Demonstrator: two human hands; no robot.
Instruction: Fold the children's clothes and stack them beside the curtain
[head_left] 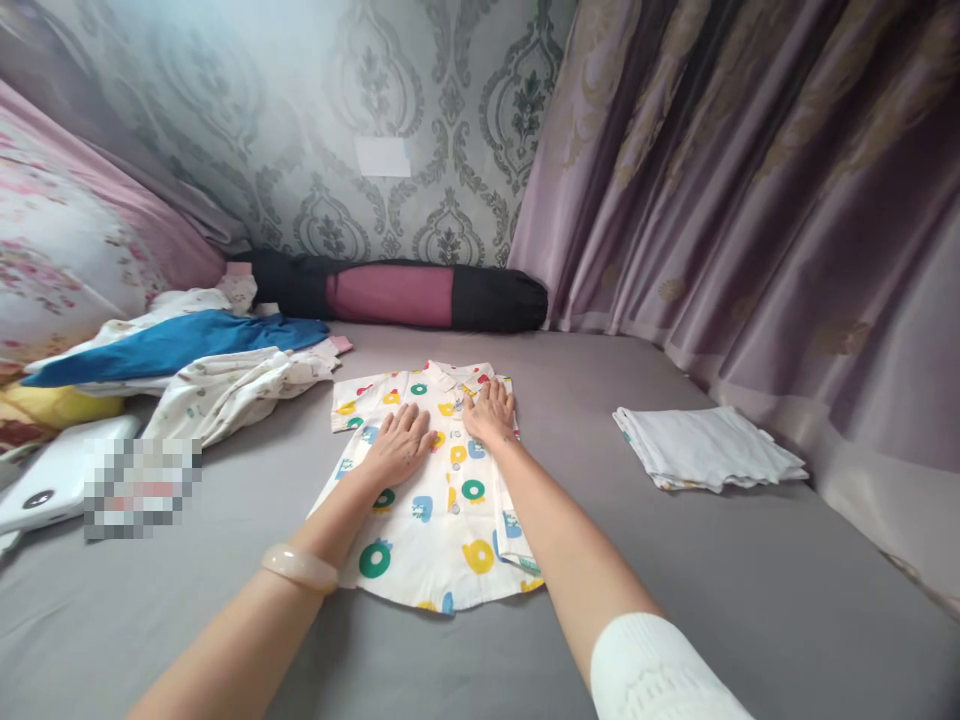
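Observation:
A small white short-sleeved shirt (422, 540) with colourful printed shapes lies flat, front up, its collar towards the wall. Its left sleeve in view sticks out, while the right side is folded inward over the front. My left hand (401, 445) rests flat on the chest with fingers spread. Near the collar, my right hand (491, 412) lies on the folded right side, fingers stretched out and slightly apart. Neither hand grips the cloth. Part of the fold is hidden under my right forearm.
On the right lies a folded pale cloth stack (709, 450). A heap of clothes (202, 350) and a white device (67, 470) are at the left. A black and maroon bolster (390, 295) lies by the wall; curtains (720, 190) hang along the right of the grey sheet (592, 430).

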